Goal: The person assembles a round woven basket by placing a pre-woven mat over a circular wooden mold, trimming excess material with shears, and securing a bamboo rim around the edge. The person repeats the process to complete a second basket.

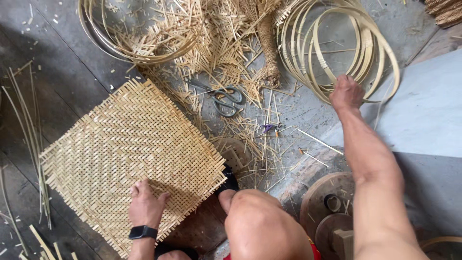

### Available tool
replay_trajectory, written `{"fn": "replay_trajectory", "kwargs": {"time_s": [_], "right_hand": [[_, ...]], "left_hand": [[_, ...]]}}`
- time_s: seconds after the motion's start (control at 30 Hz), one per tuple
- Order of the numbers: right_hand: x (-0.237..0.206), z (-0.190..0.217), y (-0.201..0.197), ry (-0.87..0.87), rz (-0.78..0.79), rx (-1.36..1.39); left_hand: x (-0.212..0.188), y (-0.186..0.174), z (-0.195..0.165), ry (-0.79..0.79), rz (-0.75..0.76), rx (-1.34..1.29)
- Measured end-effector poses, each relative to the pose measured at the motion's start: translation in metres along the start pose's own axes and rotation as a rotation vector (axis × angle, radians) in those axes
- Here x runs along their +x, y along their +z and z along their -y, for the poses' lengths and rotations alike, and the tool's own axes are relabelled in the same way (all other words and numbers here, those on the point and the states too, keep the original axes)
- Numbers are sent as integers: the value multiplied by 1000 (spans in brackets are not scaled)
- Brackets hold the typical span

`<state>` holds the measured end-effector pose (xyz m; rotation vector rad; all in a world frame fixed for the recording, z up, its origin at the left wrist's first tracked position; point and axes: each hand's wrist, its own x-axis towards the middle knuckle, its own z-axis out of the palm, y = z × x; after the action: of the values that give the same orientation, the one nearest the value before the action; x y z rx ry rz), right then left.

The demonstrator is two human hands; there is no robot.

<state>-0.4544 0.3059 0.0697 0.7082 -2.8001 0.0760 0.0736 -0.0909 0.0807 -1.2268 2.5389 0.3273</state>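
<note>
Left hand (146,204) flat, fingers spread, pressing near edge of woven mat (126,159). Right hand (346,92) closed on bamboo hoops (337,50), up-right of mat. Best lift one hoop, mat pinned.

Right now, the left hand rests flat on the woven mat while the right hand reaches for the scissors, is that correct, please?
Not quite: the right hand reaches for the stack of bamboo hoops, not the scissors, which lie untouched among the scraps. The left hand does rest on the woven mat, as the head view shows.
</note>
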Motion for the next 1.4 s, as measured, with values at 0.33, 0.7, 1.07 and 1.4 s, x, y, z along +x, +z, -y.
{"fn": "replay_trajectory", "kwargs": {"time_s": [0.33,0.7,1.07,1.4], "right_hand": [[33,188,-139,-284,-121,526],[-5,414,-246,-462,1046,1797],[53,439,-219,-152,1039,1520],[40,458,-146,93,929,1980]], "left_hand": [[55,-90,-4,-41,556,-1],[60,-180,11,13,-189,-2802],[-20,-152,184,16,-154,-2412],[-9,-110,189,46,-110,-2648]]}}
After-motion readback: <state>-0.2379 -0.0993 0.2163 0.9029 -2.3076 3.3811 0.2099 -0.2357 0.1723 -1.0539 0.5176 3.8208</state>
